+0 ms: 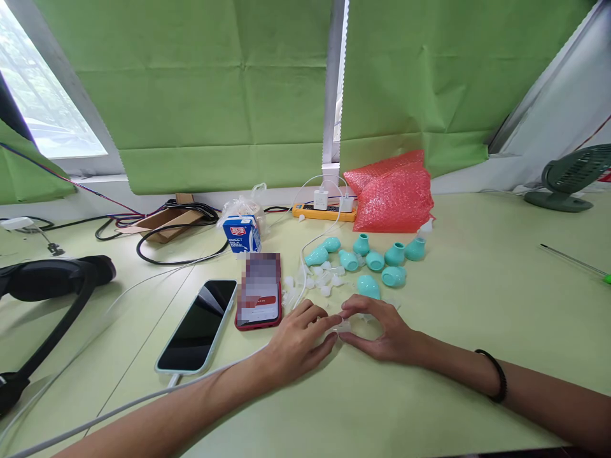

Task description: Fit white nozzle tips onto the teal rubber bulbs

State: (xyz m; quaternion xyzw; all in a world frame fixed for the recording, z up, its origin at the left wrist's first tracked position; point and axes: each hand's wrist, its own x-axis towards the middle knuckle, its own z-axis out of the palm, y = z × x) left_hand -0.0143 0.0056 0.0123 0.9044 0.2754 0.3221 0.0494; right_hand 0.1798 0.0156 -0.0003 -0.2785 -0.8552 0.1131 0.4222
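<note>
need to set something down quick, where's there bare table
The widest bare patch lies between the teal pieces and the thin metal rod, beyond the right forearm; another lies on the near side, between the two forearms. Beyond the right hand and left hand, teal and whitish pieces crowd the table; further left, phones and white cable do.

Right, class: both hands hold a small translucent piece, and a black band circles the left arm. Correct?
Not quite: the black band circles the right arm, as the head view shows. The left hand and right hand do both hold the small translucent piece.
</note>
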